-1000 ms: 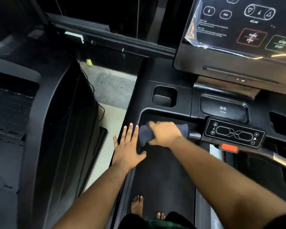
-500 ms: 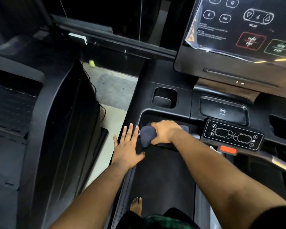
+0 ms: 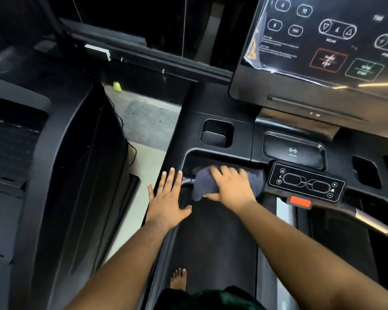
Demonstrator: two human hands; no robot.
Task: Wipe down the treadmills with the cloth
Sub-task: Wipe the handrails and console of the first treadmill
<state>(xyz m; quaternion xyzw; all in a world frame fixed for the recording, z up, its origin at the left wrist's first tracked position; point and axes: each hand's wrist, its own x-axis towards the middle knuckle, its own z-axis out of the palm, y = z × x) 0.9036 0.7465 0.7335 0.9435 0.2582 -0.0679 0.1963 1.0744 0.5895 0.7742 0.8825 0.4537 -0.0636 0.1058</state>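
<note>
— Well, where does the cloth (image 3: 213, 183) sit?

— On the crossbar just left of the small keypad (image 3: 306, 184). The right hand (image 3: 231, 186) lies over it, fingers curled round the dark bundle. The left hand (image 3: 169, 198) rests flat further left of the keypad, fingers spread and holding nothing, on the treadmill's side rail (image 3: 164, 171).

— What could go wrong?

— A wide stroke toward the keypad could press its arrow or plus and minus buttons. The red tab (image 3: 300, 202) just below the keypad might get knocked or pulled. A bare foot (image 3: 178, 278) stands on the belt (image 3: 213, 238), so any accidental start would probably be risky.

— Any writing?

— On the console (image 3: 323, 41) above the keypad: "10", "INCLINE", a red box reading "STOP", a green one reading "START". The smaller text is too blurred to read. The tray (image 3: 292, 151) above the keypad bears only a wireless symbol.
</note>
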